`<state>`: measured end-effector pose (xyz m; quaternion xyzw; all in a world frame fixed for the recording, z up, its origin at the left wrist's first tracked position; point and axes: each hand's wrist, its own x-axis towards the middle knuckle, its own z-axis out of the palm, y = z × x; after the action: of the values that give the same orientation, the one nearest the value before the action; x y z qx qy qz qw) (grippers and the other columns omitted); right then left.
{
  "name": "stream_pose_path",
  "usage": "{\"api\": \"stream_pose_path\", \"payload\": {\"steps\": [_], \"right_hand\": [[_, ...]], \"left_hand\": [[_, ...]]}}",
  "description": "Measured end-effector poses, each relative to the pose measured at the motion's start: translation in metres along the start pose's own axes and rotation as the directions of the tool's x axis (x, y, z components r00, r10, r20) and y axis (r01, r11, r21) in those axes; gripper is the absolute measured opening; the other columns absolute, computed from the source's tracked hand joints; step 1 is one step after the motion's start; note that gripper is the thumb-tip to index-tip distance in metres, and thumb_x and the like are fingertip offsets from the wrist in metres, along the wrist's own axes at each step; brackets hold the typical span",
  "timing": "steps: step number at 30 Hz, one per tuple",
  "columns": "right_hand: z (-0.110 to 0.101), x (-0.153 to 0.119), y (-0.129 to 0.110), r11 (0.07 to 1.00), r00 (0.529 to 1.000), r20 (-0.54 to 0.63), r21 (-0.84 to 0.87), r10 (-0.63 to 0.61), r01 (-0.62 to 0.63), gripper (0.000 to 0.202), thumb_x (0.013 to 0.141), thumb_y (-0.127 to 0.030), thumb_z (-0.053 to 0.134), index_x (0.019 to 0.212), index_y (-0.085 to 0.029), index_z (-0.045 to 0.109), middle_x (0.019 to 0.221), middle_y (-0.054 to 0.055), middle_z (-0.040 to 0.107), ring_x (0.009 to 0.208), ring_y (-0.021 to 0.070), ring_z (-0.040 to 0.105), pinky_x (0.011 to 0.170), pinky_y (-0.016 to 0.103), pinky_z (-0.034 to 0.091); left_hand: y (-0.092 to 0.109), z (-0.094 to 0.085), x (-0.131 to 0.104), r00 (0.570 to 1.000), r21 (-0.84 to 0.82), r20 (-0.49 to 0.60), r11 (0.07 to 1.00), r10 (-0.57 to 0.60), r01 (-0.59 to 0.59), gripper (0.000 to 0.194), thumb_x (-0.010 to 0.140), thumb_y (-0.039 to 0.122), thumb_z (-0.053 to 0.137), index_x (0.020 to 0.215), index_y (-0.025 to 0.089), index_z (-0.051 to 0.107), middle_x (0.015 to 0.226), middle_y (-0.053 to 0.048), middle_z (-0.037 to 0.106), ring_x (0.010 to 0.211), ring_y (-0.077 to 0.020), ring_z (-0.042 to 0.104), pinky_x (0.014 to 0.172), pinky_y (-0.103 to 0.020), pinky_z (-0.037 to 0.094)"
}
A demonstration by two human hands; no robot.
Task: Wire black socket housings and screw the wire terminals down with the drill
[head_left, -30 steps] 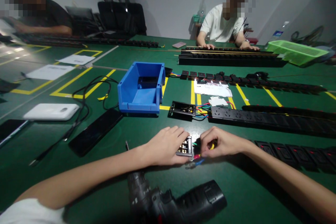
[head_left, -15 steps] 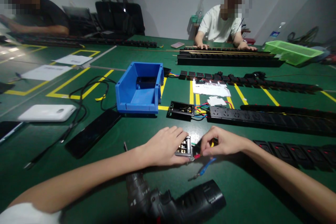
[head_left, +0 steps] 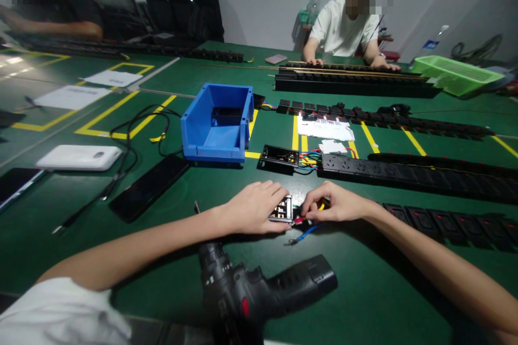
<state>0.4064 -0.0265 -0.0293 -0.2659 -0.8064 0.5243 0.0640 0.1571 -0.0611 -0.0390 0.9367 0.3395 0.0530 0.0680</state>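
1. The left hand (head_left: 253,207) is clamped over a small black terminal module (head_left: 286,209), fingers across its top and thumb along the near side; the module sits on the green table (head_left: 376,275), its metal contacts showing at the right end.
2. The right hand (head_left: 338,202) pinches a red-sleeved wire (head_left: 298,220) between thumb and fingers beside that end (whether the tip touches a contact, I cannot tell). The two hands are close but apart.
3. A blue wire (head_left: 308,233) lies loose on the near side of the right hand, its metal end bare.
4. A black cordless drill (head_left: 263,291) lies nearest the wearer, below the left hand.
5. Beyond the hands stand a blue parts bin (head_left: 214,152) and, to its right, a black power strip (head_left: 364,172) wired to an open black housing (head_left: 279,156).
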Motion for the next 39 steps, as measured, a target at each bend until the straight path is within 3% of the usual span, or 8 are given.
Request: {"api": "stream_pose_path", "payload": {"steps": [5, 15, 22, 28, 33, 39], "right_hand": [[0.004, 0.002, 0.002, 0.996, 0.999, 0.039, -0.093, -0.007, 0.01, 0.031, 0.085, -0.039, 0.063, 0.087, -0.009, 0.069, 0.077, 0.004, 0.065, 0.067, 0.0078, 0.057, 0.064, 0.018, 0.043], [0.007, 0.002, 0.004, 0.98, 0.999, 0.027, -0.2, 0.023, -0.017, 0.032, 0.082, -0.043, 0.066, 0.089, -0.012, 0.068, 0.072, 0.0, 0.063, 0.061, 0.0055, 0.052, 0.058, 0.016, 0.038], [0.007, 0.003, 0.005, 0.984, 0.997, 0.076, -0.178, 0.021, -0.007, 0.032, 0.086, -0.043, 0.063, 0.089, -0.012, 0.07, 0.075, 0.002, 0.064, 0.064, 0.007, 0.054, 0.061, 0.018, 0.04], [0.003, 0.006, -0.004, 0.987, 0.986, 0.112, -0.098, -0.119, 0.13, 0.027, 0.085, -0.036, 0.065, 0.077, -0.01, 0.068, 0.074, 0.002, 0.06, 0.069, 0.0076, 0.053, 0.066, 0.019, 0.04], [-0.001, 0.005, -0.004, 0.988, 0.989, 0.027, -0.038, -0.147, 0.148, 0.025, 0.084, -0.034, 0.068, 0.079, -0.01, 0.069, 0.078, 0.003, 0.059, 0.072, 0.0079, 0.053, 0.068, 0.02, 0.041], [0.002, 0.006, 0.002, 1.0, 0.988, -0.154, -0.004, -0.001, 0.0, 0.03, 0.087, -0.04, 0.062, 0.085, -0.01, 0.065, 0.075, 0.002, 0.06, 0.068, 0.0078, 0.053, 0.063, 0.019, 0.041]], "left_hand": [[0.0, 0.001, 0.0, 1.0, -0.001, -0.001, 1.0, 0.003, -0.003, 0.062, 0.084, 0.066, 0.05, 0.118, 0.014, 0.051, 0.105, -0.009, 0.059, 0.096, -0.0247, 0.056, 0.08, -0.036, 0.045], [0.0, 0.0, 0.0, 1.0, 0.002, 0.006, 1.0, 0.0, 0.0, 0.062, 0.084, 0.065, 0.052, 0.119, 0.014, 0.051, 0.106, -0.009, 0.059, 0.096, -0.0254, 0.057, 0.081, -0.036, 0.046], [-0.001, 0.002, 0.0, 1.0, 0.014, -0.007, 1.0, 0.009, -0.009, 0.063, 0.084, 0.065, 0.051, 0.119, 0.013, 0.051, 0.106, -0.01, 0.06, 0.096, -0.0257, 0.057, 0.081, -0.036, 0.046], [-0.001, 0.002, 0.0, 1.0, 0.0, -0.013, 1.0, 0.013, -0.013, 0.06, 0.084, 0.063, 0.052, 0.118, 0.014, 0.052, 0.104, -0.008, 0.06, 0.094, -0.025, 0.057, 0.08, -0.036, 0.046], [-0.001, 0.002, 0.0, 1.0, 0.002, -0.018, 1.0, 0.013, -0.013, 0.058, 0.084, 0.063, 0.052, 0.116, 0.015, 0.052, 0.102, -0.008, 0.06, 0.092, -0.0249, 0.058, 0.078, -0.036, 0.046], [-0.001, 0.002, -0.001, 0.999, 0.004, -0.027, 1.0, 0.021, -0.021, 0.059, 0.086, 0.064, 0.048, 0.118, 0.014, 0.052, 0.104, -0.009, 0.06, 0.094, -0.0246, 0.057, 0.079, -0.035, 0.045]]}}
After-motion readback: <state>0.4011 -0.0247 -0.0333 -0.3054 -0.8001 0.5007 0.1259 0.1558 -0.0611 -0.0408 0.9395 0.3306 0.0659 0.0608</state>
